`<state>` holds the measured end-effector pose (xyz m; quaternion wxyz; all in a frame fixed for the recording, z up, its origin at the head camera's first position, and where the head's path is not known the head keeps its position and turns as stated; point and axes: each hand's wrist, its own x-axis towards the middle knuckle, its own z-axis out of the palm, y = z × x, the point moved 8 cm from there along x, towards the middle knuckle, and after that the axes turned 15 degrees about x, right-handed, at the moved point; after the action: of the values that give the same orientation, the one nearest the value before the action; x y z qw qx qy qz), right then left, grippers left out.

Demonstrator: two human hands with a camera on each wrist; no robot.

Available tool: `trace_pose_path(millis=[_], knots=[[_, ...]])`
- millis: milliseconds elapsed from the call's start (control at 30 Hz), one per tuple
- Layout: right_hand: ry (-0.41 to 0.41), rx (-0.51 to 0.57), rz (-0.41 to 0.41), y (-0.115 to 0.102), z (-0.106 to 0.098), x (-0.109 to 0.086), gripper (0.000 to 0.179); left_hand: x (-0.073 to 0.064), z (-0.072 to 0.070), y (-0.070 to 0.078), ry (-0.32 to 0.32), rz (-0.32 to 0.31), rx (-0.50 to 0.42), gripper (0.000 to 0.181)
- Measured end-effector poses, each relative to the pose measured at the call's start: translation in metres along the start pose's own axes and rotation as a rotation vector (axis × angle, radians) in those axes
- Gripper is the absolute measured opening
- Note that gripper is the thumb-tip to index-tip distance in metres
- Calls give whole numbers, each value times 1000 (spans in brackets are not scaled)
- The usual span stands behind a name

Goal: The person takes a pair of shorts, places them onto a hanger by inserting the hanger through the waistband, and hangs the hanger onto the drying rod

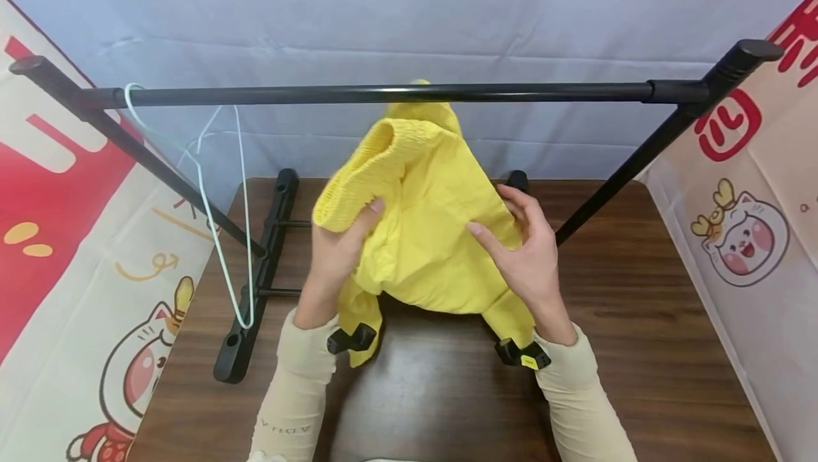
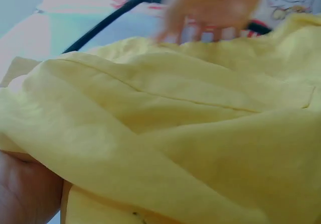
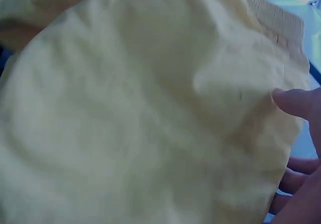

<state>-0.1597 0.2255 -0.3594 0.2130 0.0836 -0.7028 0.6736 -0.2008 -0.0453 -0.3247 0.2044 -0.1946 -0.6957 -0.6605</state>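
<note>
A yellow garment (image 1: 441,221) with a gathered elastic band (image 1: 358,178) spreads between the two hands, its top part passing behind the black bar. My left hand (image 1: 339,249) grips it just below the band, thumb on the near face and fingers beneath. In the right wrist view the left hand (image 3: 301,133) pinches the cloth's edge. My right hand (image 1: 530,249) is at the garment's right edge, thumb and fingers spread apart. The left wrist view shows the right hand (image 2: 215,8) blurred, with loose fingers at the cloth's far edge. Narrow yellow pieces hang below on both sides.
A black rack's bar (image 1: 287,96) crosses above the wooden table (image 1: 639,320). A pale hanger (image 1: 207,199) hangs at its left end, over the rack's black foot (image 1: 255,284). Printed cloth walls (image 1: 735,164) stand at the sides, a plain pale cloth (image 1: 319,15) behind.
</note>
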Motion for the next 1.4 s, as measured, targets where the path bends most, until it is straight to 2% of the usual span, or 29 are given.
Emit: trace_pose_path(millis=[133, 267, 400, 533, 600, 700, 833, 900, 1000, 1100, 1167, 1233, 1333, 1400], knots=[[-91, -127, 88, 25, -11, -6, 35, 6, -31, -6, 145, -95, -40, 33], [-128, -221, 127, 45, -24, -12, 17, 7, -57, -14, 265, -176, -97, 32], [-113, -266, 149, 55, -36, -16, 15, 5, -67, -24, 296, -225, -144, 26], [-142, -305, 150, 55, -39, -17, 20, -1, -58, -28, 257, -238, -128, 25], [-163, -299, 135, 51, -37, -16, 26, -6, -48, -28, 203, -224, -96, 29], [-193, -243, 84, 39, -29, -13, 36, -14, -30, -23, 90, -161, -7, 38], [-222, -71, -23, 12, -18, -7, 41, -24, -2, -12, -121, -19, 107, 57], [-231, 6, -71, -1, -14, -4, 43, -30, 10, -10, -229, 23, 128, 62], [-242, 55, -107, -13, -8, -1, 54, -40, 26, -13, -381, 18, 116, 64], [-262, 90, -79, -16, 2, 2, 68, -48, 38, -19, -492, -14, 79, 63], [-269, 107, -23, -14, 9, 4, 69, -52, 43, -22, -534, -27, 64, 62], [-250, 112, 38, -10, 15, 6, 62, -54, 47, -23, -555, -32, 48, 62], [-178, 89, 95, -2, 18, 8, 44, -56, 48, -27, -548, -52, 61, 62], [-111, 82, 87, 0, 18, 10, 35, -55, 48, -33, -534, -81, 74, 61]])
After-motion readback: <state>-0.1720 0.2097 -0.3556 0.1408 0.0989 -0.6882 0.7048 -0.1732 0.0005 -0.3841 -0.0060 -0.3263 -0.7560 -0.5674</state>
